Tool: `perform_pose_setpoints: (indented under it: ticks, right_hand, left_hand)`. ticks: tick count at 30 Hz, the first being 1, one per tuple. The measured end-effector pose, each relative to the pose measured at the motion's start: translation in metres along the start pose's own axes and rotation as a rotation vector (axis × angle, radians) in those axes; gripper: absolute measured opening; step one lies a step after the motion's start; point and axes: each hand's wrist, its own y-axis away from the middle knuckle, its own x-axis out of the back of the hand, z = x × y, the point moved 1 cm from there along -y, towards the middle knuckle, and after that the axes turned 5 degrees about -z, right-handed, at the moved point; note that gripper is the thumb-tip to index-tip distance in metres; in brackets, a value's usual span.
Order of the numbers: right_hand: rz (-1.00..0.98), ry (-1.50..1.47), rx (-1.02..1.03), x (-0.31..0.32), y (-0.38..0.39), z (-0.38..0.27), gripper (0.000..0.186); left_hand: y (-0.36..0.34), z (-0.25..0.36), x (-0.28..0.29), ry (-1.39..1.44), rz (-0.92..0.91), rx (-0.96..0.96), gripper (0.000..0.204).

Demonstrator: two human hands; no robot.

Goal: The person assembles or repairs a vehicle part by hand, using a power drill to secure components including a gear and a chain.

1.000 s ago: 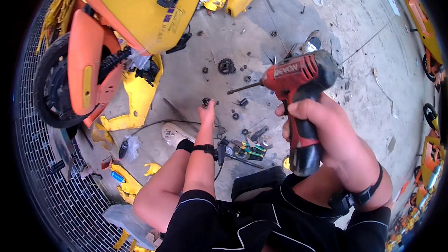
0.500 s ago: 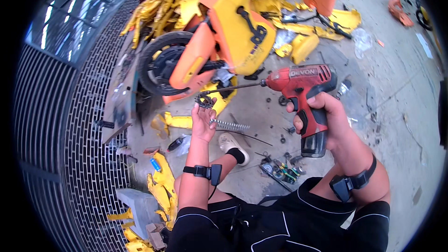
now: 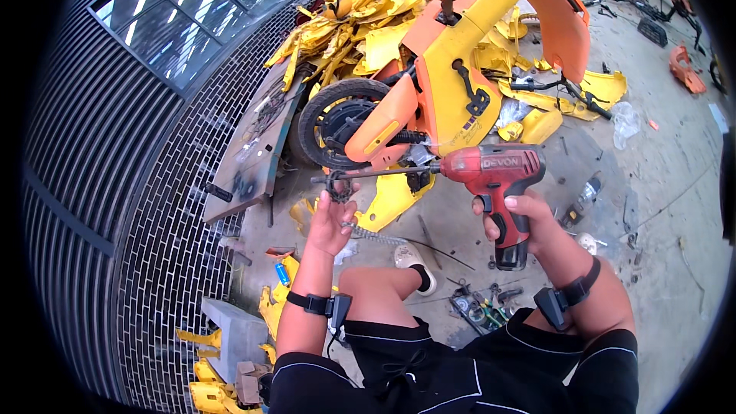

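Note:
My right hand [image 3: 525, 218] grips a red and black cordless screwdriver [image 3: 491, 162] by its handle, index finger at the trigger. From its front a long thin bit [image 3: 395, 172] points left. In my left hand [image 3: 331, 226], fingers curl round a small dark ring-shaped part [image 3: 338, 186], and the bit's tip reaches to or through it; I cannot tell which. A silvery coil spring [image 3: 376, 236] sticks out to the right from the same hand. Just beyond the bit stands a yellow and orange scooter body [image 3: 448, 111] with a black-tyred wheel [image 3: 337, 124].
Yellow panels [image 3: 353, 27] lie heaped behind the scooter. A low metal-topped bench [image 3: 257, 157] stands at left by the brick wall [image 3: 180, 161]. Tools [image 3: 479, 310] lie on the floor near my legs. At lower left are a grey block [image 3: 238, 337] and a blue can [image 3: 283, 274].
The view has shifted, so the scooter and bench appear lower and further right. The bit's tip now extends past the ring part to the left. Both hands keep their holds.

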Motion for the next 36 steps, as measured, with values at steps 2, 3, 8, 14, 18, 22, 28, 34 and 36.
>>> perform_pose_setpoints:
  ticks: [2,3,8,14,18,22,28,34,36]
  right_hand:
    - [-0.032,0.051,-0.006,-0.002,-0.002,0.001,0.06]
    - [-0.05,0.087,-0.011,-0.002,-0.004,0.002,0.06]
    - [-0.012,0.149,-0.048,0.0,-0.008,0.018,0.058]
    - [0.068,0.151,0.053,0.005,0.003,-0.006,0.055]
    - [0.137,0.164,0.078,0.02,0.015,-0.018,0.054]
    - [0.197,0.183,0.08,0.035,0.027,-0.028,0.053]
    - [0.33,0.254,0.032,0.05,0.038,-0.022,0.055]
    - [0.373,0.233,-0.018,0.061,0.026,-0.008,0.053]
    - [0.35,0.204,-0.03,0.064,0.017,0.0,0.052]
  left_hand:
    - [0.002,0.003,-0.022,0.031,-0.075,0.025,0.057]
    - [0.0,0.002,-0.034,-0.003,-0.114,0.031,0.058]
    - [-0.015,-0.03,-0.077,-0.127,-0.19,0.049,0.077]
    - [-0.038,-0.07,-0.085,-0.058,-0.114,0.047,0.078]
    - [-0.054,-0.085,-0.069,0.043,0.019,-0.004,0.062]
    - [-0.071,-0.091,-0.057,0.135,0.154,-0.068,0.051]
    - [-0.074,-0.14,-0.017,0.071,0.285,0.044,0.045]
    - [-0.081,-0.169,-0.055,-0.169,-0.001,0.274,0.04]
    - [-0.076,-0.169,-0.067,-0.17,-0.083,0.33,0.041]
